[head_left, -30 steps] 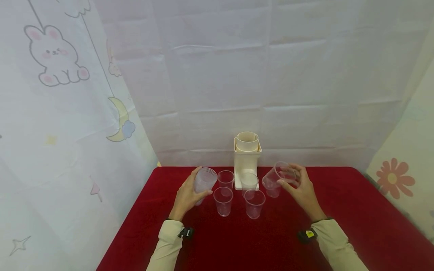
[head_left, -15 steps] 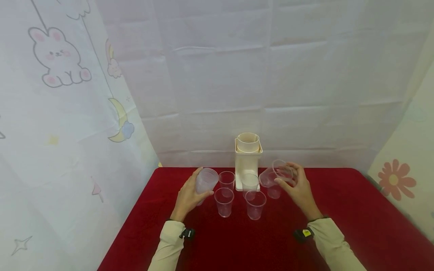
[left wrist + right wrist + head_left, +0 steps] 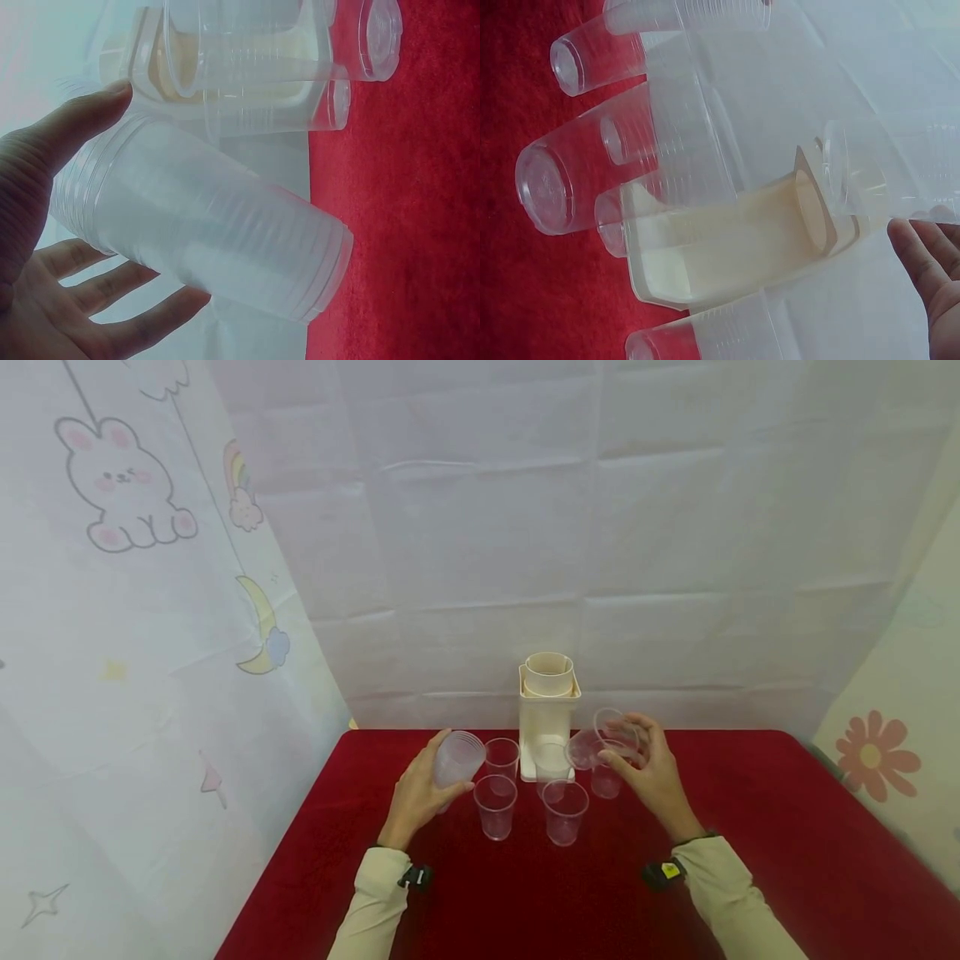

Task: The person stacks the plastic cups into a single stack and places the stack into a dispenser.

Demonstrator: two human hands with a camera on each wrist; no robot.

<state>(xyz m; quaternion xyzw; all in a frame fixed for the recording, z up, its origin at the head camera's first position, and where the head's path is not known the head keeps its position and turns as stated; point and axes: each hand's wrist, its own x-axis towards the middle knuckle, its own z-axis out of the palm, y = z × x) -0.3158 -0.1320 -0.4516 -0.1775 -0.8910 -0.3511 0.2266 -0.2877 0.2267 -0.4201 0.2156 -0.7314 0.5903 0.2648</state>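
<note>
My left hand (image 3: 412, 797) grips a stack of nested clear plastic cups (image 3: 210, 217), thumb on one side and fingers on the other. The stack leans, its rims turned up. On the right, my right hand (image 3: 654, 777) holds a single clear plastic cup (image 3: 900, 165), tipped so that its base points left. In the right wrist view, fingers (image 3: 919, 259) lie along its lower side. Between the hands several clear cups stand upright on the table, among them a front left cup (image 3: 495, 814), a front right cup (image 3: 564, 818) and a back left cup (image 3: 502, 758).
A cream plastic stand (image 3: 546, 718) with a round tube on top rises behind the cups at the table's back edge. Red cloth (image 3: 562, 902) covers the table. White sheeting (image 3: 480, 552) hangs behind, and a printed curtain (image 3: 135, 710) hangs at the left.
My right hand has moved left and slightly up with its cup, closer to the stand. My left hand and the stack have barely moved. The standing cups keep their places.
</note>
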